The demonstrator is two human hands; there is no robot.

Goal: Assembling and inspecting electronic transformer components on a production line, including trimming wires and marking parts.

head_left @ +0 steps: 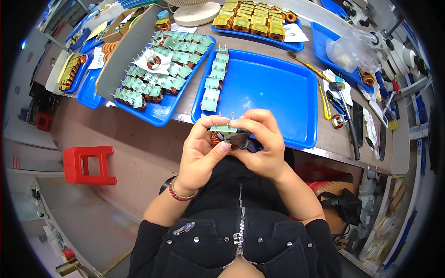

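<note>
Copper-wound coil point(221, 136) with green base, centre frame, above my lap, near blue tray point(278, 92) edge. Left hand point(201, 150) grip pinching coil; right hand point(262, 143) pinching dark piece against it. Judgement: keep pins up, steady pressure, avoid bending leads.

Bright even light, fisheye-bent dark rim

Red stool point(89, 164), white fan base point(197, 13), hammer point(345, 111), clear plastic bag point(352, 48)
</note>
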